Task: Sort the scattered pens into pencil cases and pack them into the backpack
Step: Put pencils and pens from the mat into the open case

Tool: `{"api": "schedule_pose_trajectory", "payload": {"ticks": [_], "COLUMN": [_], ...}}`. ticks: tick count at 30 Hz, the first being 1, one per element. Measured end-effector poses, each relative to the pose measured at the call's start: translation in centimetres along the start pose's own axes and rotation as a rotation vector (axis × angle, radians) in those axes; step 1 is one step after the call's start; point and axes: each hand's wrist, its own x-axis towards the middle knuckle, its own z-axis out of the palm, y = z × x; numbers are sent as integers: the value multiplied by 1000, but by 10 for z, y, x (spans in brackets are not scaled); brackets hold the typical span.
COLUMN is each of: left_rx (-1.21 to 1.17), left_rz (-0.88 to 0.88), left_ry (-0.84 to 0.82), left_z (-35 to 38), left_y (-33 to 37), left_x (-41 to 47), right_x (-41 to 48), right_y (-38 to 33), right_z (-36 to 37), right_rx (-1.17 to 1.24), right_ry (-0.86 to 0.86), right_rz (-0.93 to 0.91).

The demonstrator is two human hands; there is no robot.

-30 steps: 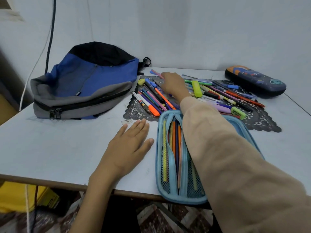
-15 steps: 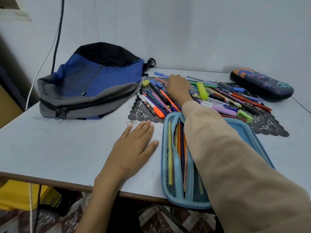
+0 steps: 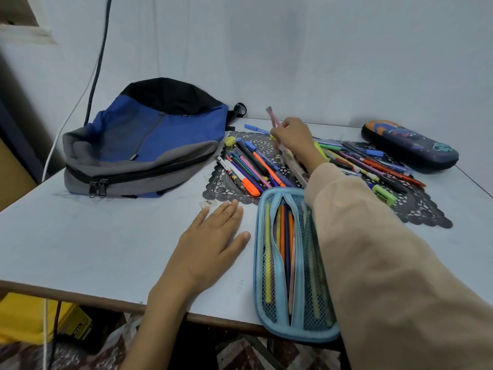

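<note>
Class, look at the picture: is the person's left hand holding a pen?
No, the left hand lies flat on the table with its fingers straight, holding nothing.

The backpack (image 3: 149, 145) at the far left is blue in the middle, grey below and black on top. The near open pencil case (image 3: 257, 263) is light blue with dark mesh. The closed pencil case (image 3: 408, 146) at the far right is dark navy with orange and teal pictures. The mat (image 3: 421, 212) is black with a lace pattern. The pink pen (image 3: 272, 118) looks pale. The sleeve (image 3: 386, 263) is beige, the table (image 3: 93, 236) pale grey.
</note>
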Motion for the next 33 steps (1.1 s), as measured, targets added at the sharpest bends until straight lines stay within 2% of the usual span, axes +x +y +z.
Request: {"api": "schedule_pose_trajectory", "payload": {"ticks": [3,6,8,11,15,17,19,21,25,29,33], "left_rx": [-1,-5,-9,-10,-3,-4,-4,-4,-11,-10,-5], "left_rz": [-1,4,2,-3,2,4,4,6,3,-3,-1], "left_ry": [3,8,4,-6,-6,0,5,6,4,-6,-10], "left_z": [0,0,-1,-1,-1,0,0,1,1,1,2], "left_y": [0,0,0,1,0,0,-1,-1,-1,-1,-2], "left_x": [0,0,-1,-1,-1,0,0,0,0,0,1], "right_x": [4,4,-1,-11,-30,-41,-47,-50,-49,-47,-48], "right_y": [-10,-22,-27,-33,-46,-50,-51,-49,-53,-59,-58], "right_z": [-14,-22,-21,-11,8,15,25,33,36,33,23], "right_rx": [260,522,579,448,111,-103,-378,-545,-620,-652,-509], "right_ry": [-4,-163,-293,-429,-589,-581,-507,-406,-385,-507,-616], "right_rz": [33,199,218,108,20,-8,-91,-153,-161,-118,-41]}}
